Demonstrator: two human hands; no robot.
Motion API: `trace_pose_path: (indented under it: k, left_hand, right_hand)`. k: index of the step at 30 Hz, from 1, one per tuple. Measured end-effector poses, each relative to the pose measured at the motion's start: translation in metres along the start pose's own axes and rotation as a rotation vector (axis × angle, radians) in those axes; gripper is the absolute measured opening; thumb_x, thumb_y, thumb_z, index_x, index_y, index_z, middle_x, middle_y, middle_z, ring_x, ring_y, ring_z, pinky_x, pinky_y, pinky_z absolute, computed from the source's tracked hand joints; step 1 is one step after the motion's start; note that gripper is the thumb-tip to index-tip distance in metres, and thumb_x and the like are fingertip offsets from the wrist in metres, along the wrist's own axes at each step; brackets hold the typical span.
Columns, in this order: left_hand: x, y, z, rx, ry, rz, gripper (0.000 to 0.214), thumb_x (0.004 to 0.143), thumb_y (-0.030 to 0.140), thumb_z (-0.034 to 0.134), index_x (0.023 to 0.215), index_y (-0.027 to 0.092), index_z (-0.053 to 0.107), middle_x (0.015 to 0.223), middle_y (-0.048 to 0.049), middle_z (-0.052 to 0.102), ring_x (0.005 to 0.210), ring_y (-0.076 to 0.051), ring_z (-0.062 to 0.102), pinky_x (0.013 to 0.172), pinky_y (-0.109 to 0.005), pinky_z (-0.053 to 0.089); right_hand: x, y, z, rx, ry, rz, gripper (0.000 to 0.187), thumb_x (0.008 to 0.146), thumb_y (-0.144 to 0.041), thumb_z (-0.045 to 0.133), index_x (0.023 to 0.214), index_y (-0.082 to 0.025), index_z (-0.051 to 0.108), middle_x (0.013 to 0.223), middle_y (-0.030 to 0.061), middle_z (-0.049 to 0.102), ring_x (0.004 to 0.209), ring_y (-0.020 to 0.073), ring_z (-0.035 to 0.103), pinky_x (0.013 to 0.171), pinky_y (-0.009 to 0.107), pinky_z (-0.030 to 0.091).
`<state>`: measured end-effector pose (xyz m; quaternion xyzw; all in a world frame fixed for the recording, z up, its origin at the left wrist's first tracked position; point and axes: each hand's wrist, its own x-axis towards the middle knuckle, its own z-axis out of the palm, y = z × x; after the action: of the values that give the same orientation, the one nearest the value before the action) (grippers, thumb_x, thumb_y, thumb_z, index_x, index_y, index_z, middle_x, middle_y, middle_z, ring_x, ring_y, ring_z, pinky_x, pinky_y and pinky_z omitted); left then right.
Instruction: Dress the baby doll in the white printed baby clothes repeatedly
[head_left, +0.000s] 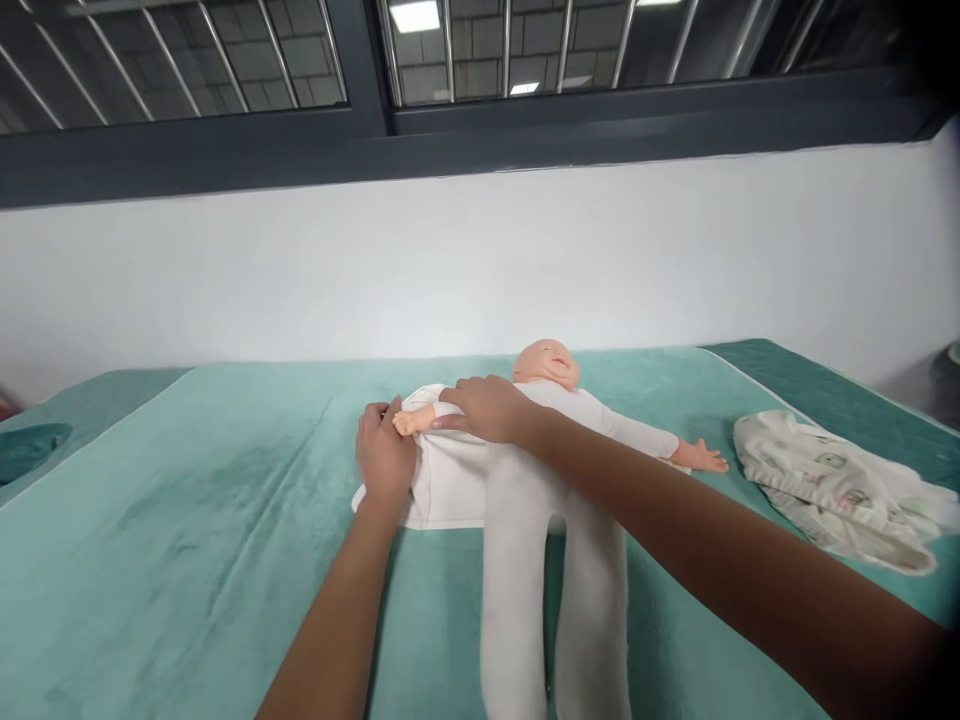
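Observation:
A baby doll in a white top and white leggings lies on its back, its head away from me. Under its torso and out to the left spreads a white garment. My left hand is closed, with curled fingers, on the left part of this garment beside the doll's small hand. My right hand reaches across the doll's body and grips its sleeved forearm, thumb below and fingers above. The doll's other arm stretches out to the right.
A green plush cover lies over the surface. At the right is a crumpled white printed cloth item. Behind stands a white wall, with a dark-framed barred window above it.

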<state>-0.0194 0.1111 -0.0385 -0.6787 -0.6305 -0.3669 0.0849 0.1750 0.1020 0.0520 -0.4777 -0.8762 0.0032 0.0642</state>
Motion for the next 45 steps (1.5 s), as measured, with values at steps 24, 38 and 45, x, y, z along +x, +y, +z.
trace_pose_path:
  k: [24, 38, 45]
  left_hand:
    - [-0.013, 0.019, -0.010, -0.097, 0.119, 0.111, 0.024, 0.096, 0.026, 0.044, 0.095, 0.022, 0.067, 0.099, -0.0084, 0.061, 0.092, -0.024, 0.052, 0.079, -0.034, 0.039]
    - [-0.006, 0.020, -0.005, -0.179, -0.006, 0.119, 0.022, 0.095, 0.030, 0.046, 0.098, 0.019, 0.064, 0.096, -0.0087, 0.067, 0.093, -0.026, 0.056, 0.082, -0.037, 0.042]
    - [-0.006, 0.027, -0.012, -0.417, 0.049, 0.027, 0.020, 0.092, 0.028, 0.050, 0.103, 0.020, 0.065, 0.098, -0.0070, 0.068, 0.095, -0.024, 0.059, 0.085, -0.036, 0.044]
  right_hand:
    - [0.051, -0.040, 0.017, -0.089, -0.135, 0.112, 0.021, 0.092, -0.028, 0.047, 0.106, -0.018, 0.058, 0.100, 0.0100, 0.070, 0.091, 0.0237, 0.065, 0.080, 0.037, 0.042]
    - [0.031, -0.001, -0.001, -0.049, -0.276, 0.182, 0.041, 0.081, -0.057, 0.058, 0.101, -0.023, 0.065, 0.102, 0.0084, 0.072, 0.090, 0.0268, 0.067, 0.066, 0.033, 0.047]
    - [0.048, -0.030, -0.002, 0.025, -0.225, 0.188, 0.026, 0.079, -0.042, 0.061, 0.095, -0.022, 0.066, 0.090, 0.0090, 0.072, 0.081, 0.0251, 0.068, 0.065, 0.032, 0.046]
